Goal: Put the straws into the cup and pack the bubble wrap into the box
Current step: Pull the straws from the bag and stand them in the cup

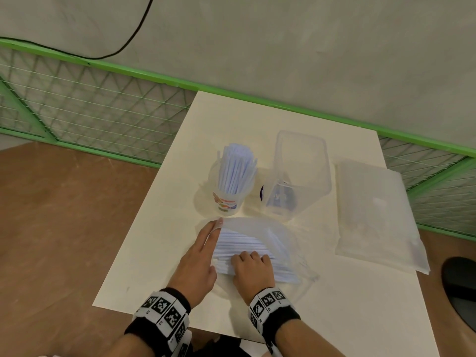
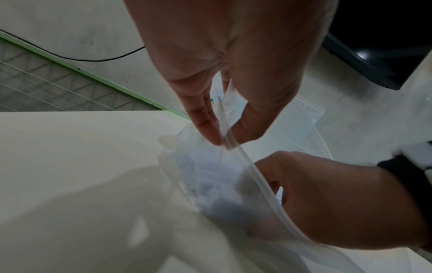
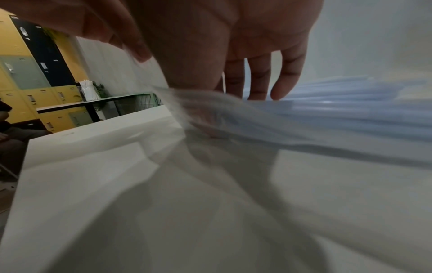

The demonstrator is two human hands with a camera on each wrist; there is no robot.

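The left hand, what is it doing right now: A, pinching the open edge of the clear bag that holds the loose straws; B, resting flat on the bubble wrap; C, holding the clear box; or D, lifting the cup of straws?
A: in the left wrist view the left hand pinches the rim of the clear bag between thumb and fingers, while the right hand reaches into the straws inside it.

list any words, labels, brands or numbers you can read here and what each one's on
No text can be read in any view.
cup: orange, red and blue print on the side, too blurred to read.
box: dark blue label seen through the clear wall, illegible.
wristbands: black and white square marker patterns with tiny characters under them, too small to read.
lockers: small stickers on the doors, too small to read.
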